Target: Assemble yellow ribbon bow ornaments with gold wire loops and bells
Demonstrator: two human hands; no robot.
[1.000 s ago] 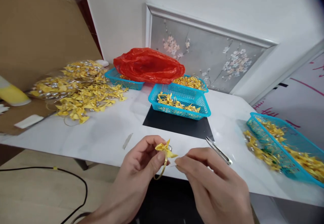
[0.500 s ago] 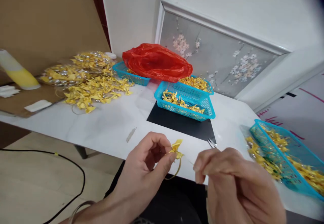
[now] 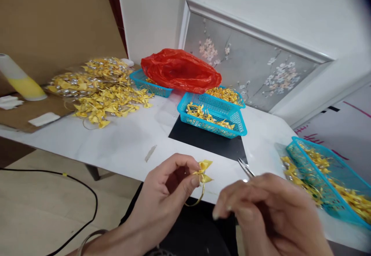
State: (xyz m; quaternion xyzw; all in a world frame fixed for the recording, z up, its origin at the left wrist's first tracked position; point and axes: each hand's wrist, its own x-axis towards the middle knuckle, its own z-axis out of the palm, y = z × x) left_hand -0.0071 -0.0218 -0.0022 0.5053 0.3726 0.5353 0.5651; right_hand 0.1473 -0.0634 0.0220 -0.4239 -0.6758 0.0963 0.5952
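My left hand [image 3: 165, 194] pinches a small yellow ribbon bow [image 3: 203, 170] between thumb and forefinger, just over the near edge of the white table [image 3: 121, 144]; a thin gold loop hangs below the bow. My right hand [image 3: 266, 213] is blurred, lower right of the bow and a short way from it, fingers curled; whether it pinches a thin thread I cannot tell. Small metal scissors [image 3: 245, 168] lie on the table just beyond the right hand.
A blue basket [image 3: 232, 122] with a few bows sits on a black mat [image 3: 208, 142]. A red plastic bag [image 3: 179, 70] covers baskets behind. A pile of yellow bows [image 3: 98, 90] lies left; another blue basket [image 3: 333, 178] of bows stands right. A cable [image 3: 87, 205] crosses the floor.
My right hand has pulled away from the bow, down and to the right. The left hand kept hold of the bow and turned it slightly. The view shifted right earlier.
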